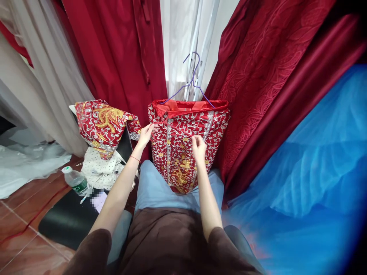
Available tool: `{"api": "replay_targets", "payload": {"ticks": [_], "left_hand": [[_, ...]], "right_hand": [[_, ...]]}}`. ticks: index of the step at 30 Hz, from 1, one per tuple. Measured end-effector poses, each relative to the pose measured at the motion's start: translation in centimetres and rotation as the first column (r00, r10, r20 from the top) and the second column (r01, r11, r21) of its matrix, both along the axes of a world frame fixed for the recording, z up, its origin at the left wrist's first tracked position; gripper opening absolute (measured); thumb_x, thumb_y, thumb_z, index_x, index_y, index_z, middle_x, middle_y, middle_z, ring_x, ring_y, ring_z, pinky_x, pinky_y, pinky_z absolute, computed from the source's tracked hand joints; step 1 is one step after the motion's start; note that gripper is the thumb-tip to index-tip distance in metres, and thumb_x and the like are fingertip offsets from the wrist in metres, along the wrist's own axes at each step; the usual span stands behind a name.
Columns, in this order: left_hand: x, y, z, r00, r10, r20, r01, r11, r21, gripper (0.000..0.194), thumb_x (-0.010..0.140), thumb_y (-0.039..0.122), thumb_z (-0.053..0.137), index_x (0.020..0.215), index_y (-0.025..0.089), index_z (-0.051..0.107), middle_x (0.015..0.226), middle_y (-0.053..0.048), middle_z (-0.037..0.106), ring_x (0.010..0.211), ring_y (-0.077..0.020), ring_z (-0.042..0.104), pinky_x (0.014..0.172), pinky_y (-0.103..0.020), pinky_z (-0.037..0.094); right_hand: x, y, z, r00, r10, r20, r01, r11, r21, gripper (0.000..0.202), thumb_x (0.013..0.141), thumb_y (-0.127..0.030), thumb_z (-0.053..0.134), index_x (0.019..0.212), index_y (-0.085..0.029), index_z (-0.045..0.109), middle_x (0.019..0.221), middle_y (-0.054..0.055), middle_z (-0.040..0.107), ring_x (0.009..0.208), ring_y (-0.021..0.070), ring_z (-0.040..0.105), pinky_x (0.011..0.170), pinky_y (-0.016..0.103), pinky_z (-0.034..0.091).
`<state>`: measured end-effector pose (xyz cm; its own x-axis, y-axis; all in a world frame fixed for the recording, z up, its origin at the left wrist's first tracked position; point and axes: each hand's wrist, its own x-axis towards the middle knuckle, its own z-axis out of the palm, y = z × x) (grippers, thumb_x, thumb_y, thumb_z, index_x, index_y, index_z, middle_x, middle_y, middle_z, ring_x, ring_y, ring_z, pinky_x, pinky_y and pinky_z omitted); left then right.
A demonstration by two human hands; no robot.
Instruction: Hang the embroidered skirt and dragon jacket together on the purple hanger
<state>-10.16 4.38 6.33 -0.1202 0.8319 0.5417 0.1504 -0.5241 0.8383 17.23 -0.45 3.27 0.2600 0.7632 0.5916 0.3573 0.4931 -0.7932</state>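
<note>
A red skirt-like garment (183, 137) with silver and gold embroidery hangs in front of me, its lower part at my knees. A purple wire hanger (195, 72) holds it at the red-lined waist. At its upper left edge, my left hand (146, 135) is closed with thin red cord (164, 122) at its fingertips. My right hand (198, 148) is closed in a pinch just in front of the embroidered face. Whatever its fingertips hold is too small to make out.
Left of me, a matching embroidered piece (100, 124) lies over dotted white cloth (99, 168). A water bottle (75, 180) stands by a black seat (67, 219). Dark red drapes (114, 49) hang behind; blue tulle (312, 168) fills the right side.
</note>
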Motion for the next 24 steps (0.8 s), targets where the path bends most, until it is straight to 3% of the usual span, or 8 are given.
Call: {"api": "replay_targets", "payload": {"ticks": [3, 7, 12, 14, 18, 22, 24], "left_hand": [[0.3, -0.1, 0.3, 0.999, 0.005, -0.039, -0.002, 0.998, 0.059, 0.042, 0.094, 0.057, 0.056, 0.09, 0.019, 0.073, 0.091, -0.006, 0.075, 0.088, -0.019, 0.069, 0.091, -0.032, 0.052], [1.7, -0.5, 0.5, 0.995, 0.101, -0.011, -0.099, 0.987, 0.125, 0.04, 0.099, 0.051, 0.048, 0.086, 0.02, 0.07, 0.094, -0.006, 0.075, 0.093, -0.019, 0.069, 0.096, -0.032, 0.051], [1.0, 0.2, 0.7, 0.959, 0.256, 0.121, -0.266, 0.961, 0.081, 0.038, 0.1, 0.046, 0.046, 0.08, 0.021, 0.065, 0.088, -0.006, 0.072, 0.088, -0.018, 0.068, 0.089, -0.03, 0.053], [0.4, 0.6, 0.5, 0.951, 0.28, 0.132, -0.286, 0.958, 0.03, 0.037, 0.1, 0.044, 0.046, 0.077, 0.021, 0.064, 0.086, -0.005, 0.071, 0.086, -0.0177, 0.068, 0.089, -0.03, 0.053], [0.2, 0.8, -0.4, 0.981, 0.193, 0.011, -0.188, 0.966, -0.179, 0.033, 0.098, 0.036, 0.048, 0.074, 0.02, 0.065, 0.085, -0.006, 0.072, 0.089, -0.0193, 0.068, 0.095, -0.034, 0.052], [1.1, 0.1, -0.8, 0.981, 0.154, -0.116, -0.188, 0.894, -0.406, 0.012, 0.087, 0.03, 0.065, 0.085, 0.019, 0.061, 0.095, -0.007, 0.073, 0.095, -0.0209, 0.068, 0.093, -0.034, 0.051], [1.3, -0.2, -0.6, 0.977, 0.156, -0.148, -0.209, 0.856, -0.473, 0.024, 0.08, 0.033, 0.075, 0.09, 0.02, 0.057, 0.099, -0.009, 0.072, 0.093, -0.0225, 0.068, 0.087, -0.034, 0.052]], "right_hand": [[0.6, 1.8, 1.4, 0.992, -0.095, 0.077, 0.094, 0.995, 0.016, 0.031, 0.096, -0.046, 0.045, 0.088, -0.021, 0.061, 0.085, 0.005, 0.067, 0.076, 0.0184, 0.057, 0.076, 0.03, 0.045], [0.4, 2.5, 1.8, 0.945, -0.068, 0.321, 0.109, 0.988, -0.112, 0.024, 0.095, -0.036, 0.045, 0.086, -0.021, 0.062, 0.083, 0.006, 0.068, 0.076, 0.0198, 0.058, 0.077, 0.032, 0.045], [0.5, 3.2, 2.6, 0.871, -0.336, 0.359, 0.379, 0.924, -0.054, 0.028, 0.098, -0.032, 0.041, 0.097, -0.018, 0.066, 0.099, 0.013, 0.068, 0.091, 0.0254, 0.062, 0.086, 0.038, 0.047], [0.1, 3.6, 3.5, 0.857, -0.351, 0.378, 0.409, 0.909, -0.085, 0.029, 0.098, -0.029, 0.04, 0.101, -0.017, 0.066, 0.104, 0.016, 0.068, 0.094, 0.0276, 0.063, 0.088, 0.042, 0.047], [-2.6, 4.4, 5.4, 0.881, -0.109, 0.46, 0.234, 0.947, -0.222, 0.023, 0.093, -0.024, 0.049, 0.109, -0.017, 0.065, 0.104, 0.015, 0.071, 0.096, 0.0292, 0.067, 0.093, 0.047, 0.049], [-6.7, 6.3, 6.9, 0.923, 0.112, 0.369, -0.065, 0.988, -0.138, 0.029, 0.09, -0.024, 0.054, 0.117, -0.019, 0.063, 0.107, 0.011, 0.074, 0.101, 0.0249, 0.068, 0.098, 0.042, 0.051], [-8.4, 7.5, 7.5, 0.936, 0.179, 0.303, -0.148, 0.981, -0.125, 0.033, 0.087, -0.022, 0.055, 0.12, -0.018, 0.062, 0.107, 0.011, 0.074, 0.099, 0.0235, 0.069, 0.098, 0.04, 0.052]]}}
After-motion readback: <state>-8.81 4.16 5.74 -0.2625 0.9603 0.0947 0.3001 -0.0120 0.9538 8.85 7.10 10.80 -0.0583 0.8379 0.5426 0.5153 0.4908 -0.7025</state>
